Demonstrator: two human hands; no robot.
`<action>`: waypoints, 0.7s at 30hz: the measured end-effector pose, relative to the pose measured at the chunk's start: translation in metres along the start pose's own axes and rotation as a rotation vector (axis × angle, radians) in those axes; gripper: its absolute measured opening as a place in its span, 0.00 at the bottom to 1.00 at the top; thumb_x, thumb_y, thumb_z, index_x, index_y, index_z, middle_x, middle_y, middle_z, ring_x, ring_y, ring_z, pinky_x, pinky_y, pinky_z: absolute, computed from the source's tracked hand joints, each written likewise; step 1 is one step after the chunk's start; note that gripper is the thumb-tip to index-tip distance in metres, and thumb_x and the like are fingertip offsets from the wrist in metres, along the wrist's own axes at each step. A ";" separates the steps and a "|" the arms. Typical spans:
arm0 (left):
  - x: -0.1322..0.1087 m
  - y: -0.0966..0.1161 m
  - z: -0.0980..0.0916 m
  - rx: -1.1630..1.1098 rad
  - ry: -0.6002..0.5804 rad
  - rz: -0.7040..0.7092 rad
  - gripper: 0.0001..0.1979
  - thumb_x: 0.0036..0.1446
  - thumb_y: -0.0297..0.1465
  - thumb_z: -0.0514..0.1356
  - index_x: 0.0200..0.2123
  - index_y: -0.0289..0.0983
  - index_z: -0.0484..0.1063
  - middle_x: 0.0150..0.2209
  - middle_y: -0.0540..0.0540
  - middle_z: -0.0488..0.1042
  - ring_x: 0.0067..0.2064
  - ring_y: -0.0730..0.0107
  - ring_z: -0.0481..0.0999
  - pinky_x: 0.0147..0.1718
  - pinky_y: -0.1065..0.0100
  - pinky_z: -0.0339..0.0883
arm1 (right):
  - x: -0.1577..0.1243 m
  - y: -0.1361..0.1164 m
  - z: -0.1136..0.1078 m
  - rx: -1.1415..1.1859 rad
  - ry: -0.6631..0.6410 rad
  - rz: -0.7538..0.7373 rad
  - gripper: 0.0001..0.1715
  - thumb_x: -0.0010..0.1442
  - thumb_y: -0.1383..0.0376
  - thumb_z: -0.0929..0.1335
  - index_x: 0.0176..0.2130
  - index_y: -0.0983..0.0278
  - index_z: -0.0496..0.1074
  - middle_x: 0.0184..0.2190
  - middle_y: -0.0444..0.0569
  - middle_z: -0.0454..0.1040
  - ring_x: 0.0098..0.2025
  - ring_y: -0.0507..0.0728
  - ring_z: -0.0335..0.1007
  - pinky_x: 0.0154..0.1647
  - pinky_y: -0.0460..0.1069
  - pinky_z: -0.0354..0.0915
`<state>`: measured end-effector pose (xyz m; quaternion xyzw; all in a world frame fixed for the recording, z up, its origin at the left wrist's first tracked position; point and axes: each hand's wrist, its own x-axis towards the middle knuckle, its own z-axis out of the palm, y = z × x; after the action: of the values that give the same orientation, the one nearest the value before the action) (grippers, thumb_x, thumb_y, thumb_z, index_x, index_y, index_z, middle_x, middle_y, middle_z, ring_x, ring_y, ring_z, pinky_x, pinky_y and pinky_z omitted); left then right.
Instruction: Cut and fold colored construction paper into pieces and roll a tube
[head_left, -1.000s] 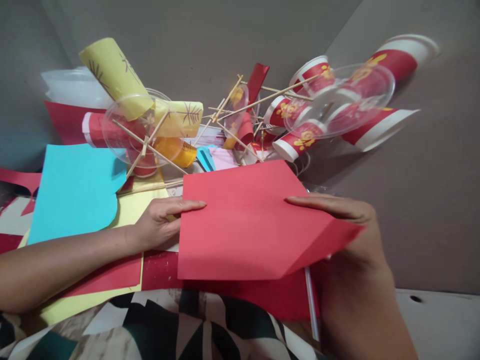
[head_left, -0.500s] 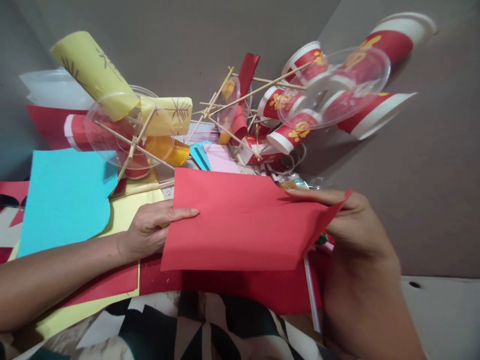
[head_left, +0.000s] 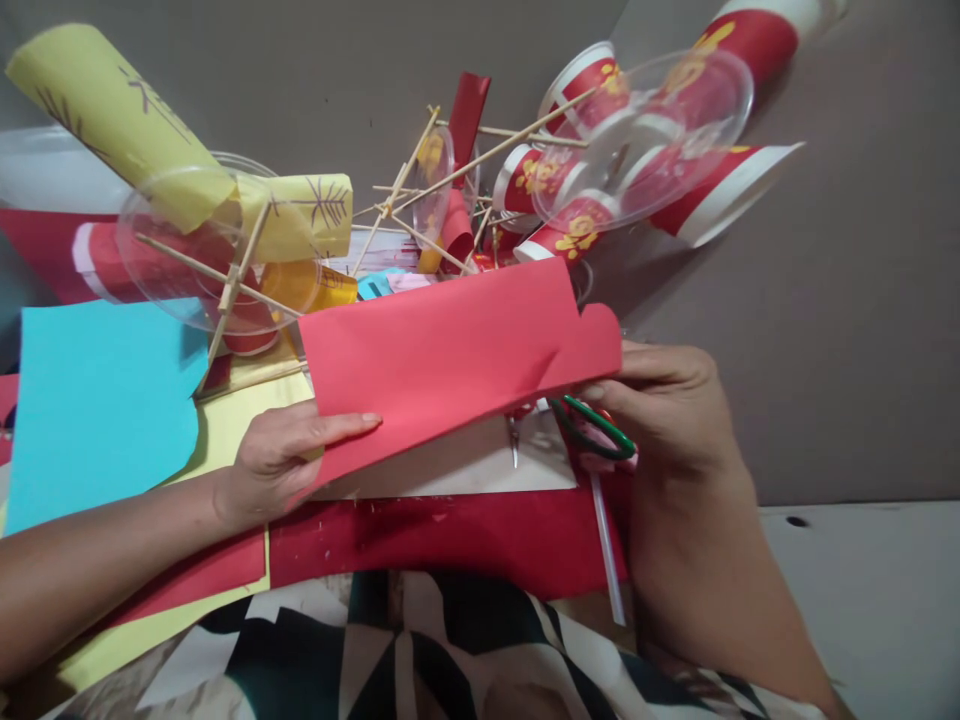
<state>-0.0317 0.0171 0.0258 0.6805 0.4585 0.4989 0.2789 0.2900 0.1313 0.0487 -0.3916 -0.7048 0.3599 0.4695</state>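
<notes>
I am watching both hands work on the red sheet [head_left: 450, 350], which is hanging tilted over the middle of the table, just above the white sheet [head_left: 457, 465]; the left hand [head_left: 274, 455] is pinching its left end, one digit lying on top and the rest tucking behind; the right hand [head_left: 675, 410] is pinching the right end below the rounded tab [head_left: 602, 335], near the green handle [head_left: 600, 432]; whether the sheet is folding double or only tilting, I am not managing to tell. I am judging that good handling here is calling for light, even pressure at both ends, since such paper is probably creasing wherever one side is pulling harder; the tab is needing the most care. Compared with half a second ago, the red sheet is showing a narrower, slanting face; its notch and tab are appearing where the right end was curling up; more of the white sheet and green handle is showing underneath; the cups [head_left: 574, 235] are sitting higher in view, so the camera is likely moving too; the left hand is keeping its hold.
</notes>
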 end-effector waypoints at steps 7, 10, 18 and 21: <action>0.000 0.000 -0.001 0.092 -0.005 0.109 0.17 0.57 0.26 0.64 0.46 0.52 0.82 0.40 0.49 0.84 0.38 0.64 0.83 0.39 0.66 0.77 | 0.004 0.013 0.005 0.187 -0.082 -0.042 0.10 0.48 0.53 0.79 0.30 0.54 0.84 0.33 0.46 0.83 0.33 0.56 0.77 0.40 0.51 0.73; 0.001 0.003 0.003 0.108 0.082 0.046 0.13 0.57 0.24 0.64 0.37 0.50 0.84 0.32 0.52 0.84 0.32 0.68 0.82 0.33 0.69 0.76 | 0.005 0.020 0.012 0.204 -0.049 -0.038 0.09 0.52 0.52 0.77 0.29 0.53 0.83 0.30 0.45 0.82 0.33 0.57 0.78 0.43 0.54 0.73; 0.010 0.005 0.005 -0.098 0.122 -0.233 0.10 0.60 0.33 0.64 0.27 0.41 0.82 0.27 0.49 0.82 0.29 0.70 0.81 0.31 0.72 0.77 | 0.003 0.022 0.026 0.194 0.076 0.011 0.06 0.53 0.53 0.77 0.30 0.51 0.82 0.31 0.44 0.82 0.31 0.58 0.78 0.37 0.54 0.75; 0.011 0.004 0.005 -0.143 0.143 -0.248 0.11 0.59 0.36 0.65 0.27 0.39 0.82 0.25 0.48 0.82 0.27 0.69 0.81 0.28 0.72 0.77 | 0.003 0.022 0.026 0.315 0.017 0.039 0.09 0.51 0.52 0.78 0.33 0.50 0.82 0.30 0.43 0.82 0.28 0.57 0.77 0.31 0.53 0.75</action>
<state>-0.0243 0.0256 0.0317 0.5598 0.5212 0.5390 0.3527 0.2696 0.1397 0.0224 -0.3297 -0.6281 0.4715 0.5240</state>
